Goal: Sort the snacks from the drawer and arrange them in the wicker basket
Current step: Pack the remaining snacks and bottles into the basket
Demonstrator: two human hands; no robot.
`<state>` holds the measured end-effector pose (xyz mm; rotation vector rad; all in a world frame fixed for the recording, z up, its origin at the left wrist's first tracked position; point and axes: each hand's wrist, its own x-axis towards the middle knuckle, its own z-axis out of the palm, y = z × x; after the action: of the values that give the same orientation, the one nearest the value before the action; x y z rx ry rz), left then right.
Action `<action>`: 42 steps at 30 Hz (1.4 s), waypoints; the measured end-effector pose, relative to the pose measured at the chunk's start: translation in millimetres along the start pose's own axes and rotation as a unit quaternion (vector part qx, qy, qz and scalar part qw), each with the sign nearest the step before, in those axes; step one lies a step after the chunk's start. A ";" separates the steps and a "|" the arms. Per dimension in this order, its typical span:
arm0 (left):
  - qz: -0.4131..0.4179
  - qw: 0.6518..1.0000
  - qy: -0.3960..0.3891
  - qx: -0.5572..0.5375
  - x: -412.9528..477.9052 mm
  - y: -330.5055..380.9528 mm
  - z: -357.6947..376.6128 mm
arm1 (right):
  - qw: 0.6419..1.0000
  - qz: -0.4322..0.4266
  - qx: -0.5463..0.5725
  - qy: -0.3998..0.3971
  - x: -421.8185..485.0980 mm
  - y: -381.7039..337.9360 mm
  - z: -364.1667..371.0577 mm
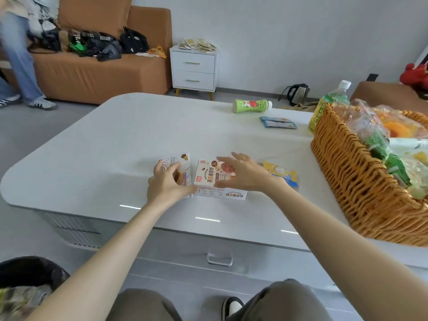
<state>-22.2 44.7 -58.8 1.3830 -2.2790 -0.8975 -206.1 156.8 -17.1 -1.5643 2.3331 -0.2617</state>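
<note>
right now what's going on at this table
A person is sorting snacks on a white table. Their left hand grips a white snack box, while the right hand is spread open over an oat cookie box beside it. A yellow packet lies just right of that. The wicker basket at the table's right end already holds many snacks; a green bottle and blue packets lie farther back.

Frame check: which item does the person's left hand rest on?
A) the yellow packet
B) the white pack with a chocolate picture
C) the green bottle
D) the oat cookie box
B: the left hand curls its fingers over the white pack, while the right hand is spread above the cookie box.
</note>
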 end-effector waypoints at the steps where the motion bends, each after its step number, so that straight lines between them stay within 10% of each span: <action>1: 0.001 1.000 0.006 -0.007 -2.9 0.7 -1.4 | 1.000 0.012 0.003 -0.023 -0.9 2.6 3.5; 9: 0.032 0.995 -0.009 -0.094 -25.8 16.0 -12.4 | 0.991 0.093 0.088 0.039 -31.4 2.2 19.6; 15: 0.084 0.992 -0.075 -0.054 -51.6 33.5 4.6 | 0.865 0.201 0.460 0.015 -60.1 6.8 34.7; 22: 0.073 0.988 -0.064 -0.123 -56.3 27.8 -0.6 | 0.824 0.189 0.531 -0.053 -68.9 0.8 37.4; 31: -0.069 0.946 -0.143 -0.284 -45.6 11.8 -2.7 | 0.832 0.142 0.535 -0.028 -67.0 -21.8 46.8; 42: 0.161 0.950 -0.059 -0.261 -43.5 30.9 15.0 | 0.853 -0.061 0.495 0.155 -66.3 1.5 39.5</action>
<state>-30.8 98.4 -47.7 0.7236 -2.0446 -1.3636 -170.0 219.6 -43.8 -1.1373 1.7270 -1.5507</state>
